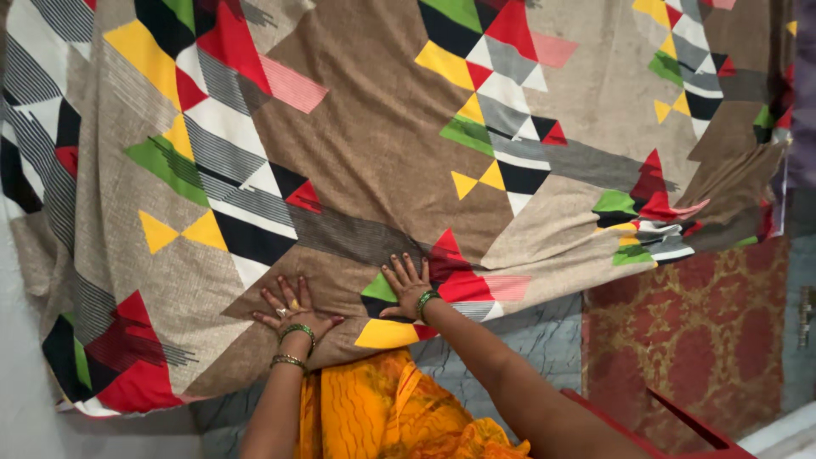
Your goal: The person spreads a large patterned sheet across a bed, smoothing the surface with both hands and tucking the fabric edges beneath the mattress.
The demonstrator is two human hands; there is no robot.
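A large brown sheet (pixel 374 144) printed with red, yellow, green, black and white triangles lies spread out in front of me. My left hand (pixel 291 308) lies flat on it near its near edge, fingers spread, with rings and green bangles at the wrist. My right hand (pixel 407 285) presses flat on the sheet just to the right, fingers apart, over a green and red patch. Neither hand grips anything.
Under the sheet shows a blue-grey patterned cover (pixel 527 336) and a dark red patterned cloth (pixel 693 340) at the right. My orange garment (pixel 382 412) is below the hands. A red object's edge (pixel 680 425) sits at lower right. A pale surface (pixel 21 382) runs along the left.
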